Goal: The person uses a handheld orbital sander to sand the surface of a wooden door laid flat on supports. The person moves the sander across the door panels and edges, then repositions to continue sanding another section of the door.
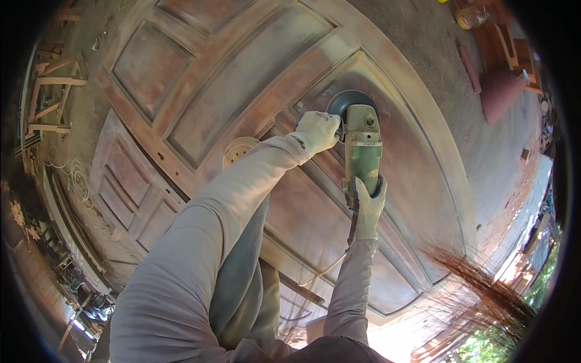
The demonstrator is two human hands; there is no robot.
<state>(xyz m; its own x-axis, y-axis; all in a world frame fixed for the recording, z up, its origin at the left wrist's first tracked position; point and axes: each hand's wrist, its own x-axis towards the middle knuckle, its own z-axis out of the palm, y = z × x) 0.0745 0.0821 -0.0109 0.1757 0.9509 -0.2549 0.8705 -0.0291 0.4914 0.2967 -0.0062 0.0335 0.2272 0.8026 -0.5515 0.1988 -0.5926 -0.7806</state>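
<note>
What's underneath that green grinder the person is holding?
Under the green grinder lies a large panelled wooden door, flat and dusty. The dark disc meets it; the spot beneath it is hidden.

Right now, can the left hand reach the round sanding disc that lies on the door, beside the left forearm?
Probably yes. The left hand grips the green grinder by its head, and the sanding disc lies uncovered on the wooden door, nothing between them. The hand must first let go.

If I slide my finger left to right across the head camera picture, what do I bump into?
Wooden frames → round sanding pad lying on the door → left hand → green grinder → dark red cushion.
</note>
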